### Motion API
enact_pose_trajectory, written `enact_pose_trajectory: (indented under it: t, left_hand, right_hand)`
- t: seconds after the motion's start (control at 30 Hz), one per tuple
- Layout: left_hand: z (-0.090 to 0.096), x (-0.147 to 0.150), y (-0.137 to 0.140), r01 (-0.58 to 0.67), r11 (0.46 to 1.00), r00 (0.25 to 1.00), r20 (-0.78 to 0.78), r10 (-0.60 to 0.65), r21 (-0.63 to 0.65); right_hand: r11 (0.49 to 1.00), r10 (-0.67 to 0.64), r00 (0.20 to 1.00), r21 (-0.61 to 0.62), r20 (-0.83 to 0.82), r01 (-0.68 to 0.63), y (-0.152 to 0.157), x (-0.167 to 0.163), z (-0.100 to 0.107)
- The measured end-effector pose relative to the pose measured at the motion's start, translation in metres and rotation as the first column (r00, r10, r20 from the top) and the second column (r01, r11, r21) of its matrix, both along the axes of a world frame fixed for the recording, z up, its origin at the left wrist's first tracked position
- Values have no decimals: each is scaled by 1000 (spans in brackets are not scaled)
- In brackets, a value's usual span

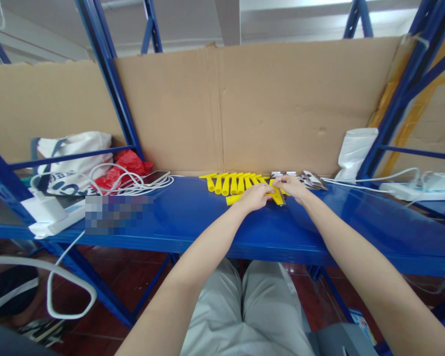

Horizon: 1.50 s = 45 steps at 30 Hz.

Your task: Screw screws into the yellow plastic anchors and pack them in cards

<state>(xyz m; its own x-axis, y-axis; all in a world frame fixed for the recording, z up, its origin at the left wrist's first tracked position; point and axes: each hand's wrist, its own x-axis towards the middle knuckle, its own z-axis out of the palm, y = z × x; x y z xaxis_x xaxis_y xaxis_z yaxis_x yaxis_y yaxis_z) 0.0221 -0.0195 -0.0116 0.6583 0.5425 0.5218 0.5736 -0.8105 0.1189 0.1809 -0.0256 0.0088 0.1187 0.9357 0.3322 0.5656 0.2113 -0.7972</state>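
Observation:
Both hands meet over the blue shelf around a yellow scraper-like tool (276,197), which has a dark metallic strip at its near end. My left hand (257,197) is closed on it from the left, fingertips partly hidden. From the upper right, my right hand (291,186) pinches the same piece. To the left, a row of several yellow T-shaped handles (225,185) lies side by side. One more yellow handle (232,200) lies crosswise, partly behind my left hand. Beyond my right hand lie flat metallic pieces (313,181), dark and silvery.
Coiled white cables (148,185), a red plastic bag (123,168) and a white cloth bag (74,160) are at left, near a power strip (59,220). A cardboard wall (281,104) closes the back. A white pouch (356,154) leans by the right blue post.

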Motion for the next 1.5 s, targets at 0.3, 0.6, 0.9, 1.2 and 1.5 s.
enact_pose_trajectory:
  t: [0.3, 0.6, 0.9, 1.2, 1.5]
  left_hand:
    - [1, 0, -1, 15, 1000, 1000, -5, -15, -2]
    - [2, -2, -2, -16, 999, 998, 67, 20, -49]
    - [4, -2, -7, -129, 991, 992, 0, 129, -34]
    - [11, -3, -15, -238, 971, 959, -164, 232, -18]
    - [15, -7, -9, -324, 945, 941, -124, 315, -55]
  right_hand:
    - [995, -91, 987, -43, -135, 86, -2, -10, 0]
    - [987, -69, 985, -156, -161, 43, -7, -3, 8]
    - [983, -63, 973, -183, -222, 21, -11, -7, 12]
    - [982, 8, 986, -186, -169, -40, -6, -1, 8]
    - [907, -293, 699, -42, 653, 420, -1, 49, 12]
